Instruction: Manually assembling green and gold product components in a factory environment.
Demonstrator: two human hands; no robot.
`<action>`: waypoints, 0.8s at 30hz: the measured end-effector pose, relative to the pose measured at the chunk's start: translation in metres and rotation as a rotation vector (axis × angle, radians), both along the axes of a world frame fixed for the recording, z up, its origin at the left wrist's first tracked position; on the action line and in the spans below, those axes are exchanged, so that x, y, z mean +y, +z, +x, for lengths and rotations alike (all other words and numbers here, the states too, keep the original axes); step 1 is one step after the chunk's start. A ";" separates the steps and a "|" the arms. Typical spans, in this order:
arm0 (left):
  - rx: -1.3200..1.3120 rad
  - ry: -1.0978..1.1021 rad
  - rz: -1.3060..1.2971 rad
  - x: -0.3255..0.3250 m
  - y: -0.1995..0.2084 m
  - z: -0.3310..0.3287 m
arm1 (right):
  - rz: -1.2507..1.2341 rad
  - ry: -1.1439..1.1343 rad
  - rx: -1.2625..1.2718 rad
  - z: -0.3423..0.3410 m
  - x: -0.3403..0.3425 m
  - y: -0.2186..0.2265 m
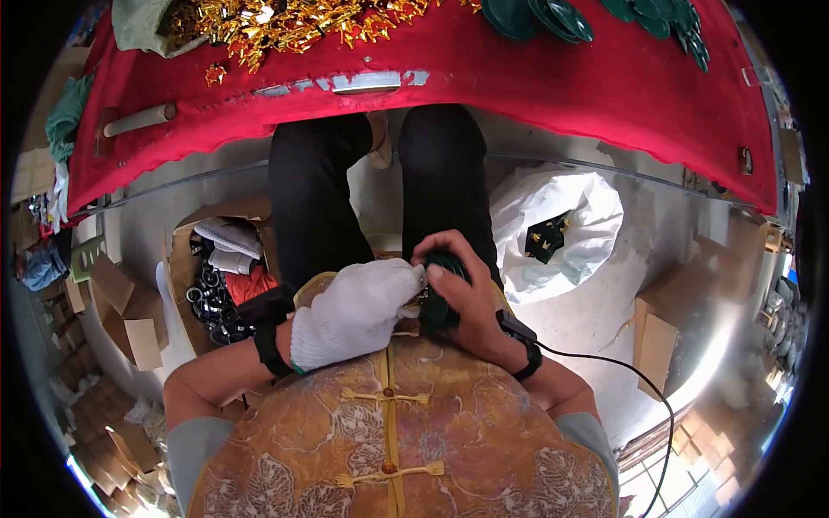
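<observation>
My left hand point(356, 309), in a white knitted glove, is closed with its fingertips at the edge of a dark green, rounded piece point(439, 312) in front of my waist. What its fingertips pinch is too small to make out. My bare right hand point(469, 293) wraps round the green piece, its index finger curled over the top and its thumb against the near side. A small bright, golden bit shows between the two hands. Loose gold-coloured clips point(285, 30) are heaped on the red-covered table point(484, 82). Dark green discs point(561, 19) lie farther right on it.
At my right knee stands a white sack point(591, 250) holding green-and-gold pieces. On my left is a cardboard box point(181, 285) with gloves, red cloth and black rings. Open cartons point(129, 315) stand farther left and right. A black cable point(635, 371) runs from my right wrist.
</observation>
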State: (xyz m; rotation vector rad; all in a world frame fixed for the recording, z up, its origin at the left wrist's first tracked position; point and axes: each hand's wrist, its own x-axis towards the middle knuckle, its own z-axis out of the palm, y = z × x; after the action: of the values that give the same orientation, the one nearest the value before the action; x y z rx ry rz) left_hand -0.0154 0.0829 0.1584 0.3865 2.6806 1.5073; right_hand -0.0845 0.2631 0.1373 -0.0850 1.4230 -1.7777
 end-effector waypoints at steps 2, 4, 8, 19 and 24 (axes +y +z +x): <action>-0.005 -0.087 -0.084 -0.002 -0.003 -0.003 | -0.037 -0.005 -0.243 -0.005 -0.002 0.002; 0.097 -0.241 -0.186 -0.002 -0.003 -0.007 | -0.119 -0.010 -0.711 -0.011 -0.004 0.003; 0.167 -0.402 -0.284 -0.005 -0.012 -0.017 | -0.101 -0.055 -0.562 -0.005 0.001 -0.028; -0.766 0.337 0.670 0.010 0.011 0.005 | -0.084 -0.058 0.898 -0.003 0.006 -0.018; -0.131 0.186 0.196 0.013 0.015 0.004 | -0.169 -0.097 0.988 0.001 0.004 -0.013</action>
State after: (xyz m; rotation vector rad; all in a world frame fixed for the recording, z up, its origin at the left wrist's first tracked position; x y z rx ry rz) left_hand -0.0111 0.0960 0.1729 0.0412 2.5367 1.7842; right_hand -0.0833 0.2675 0.1242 -1.1261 1.9321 -2.0255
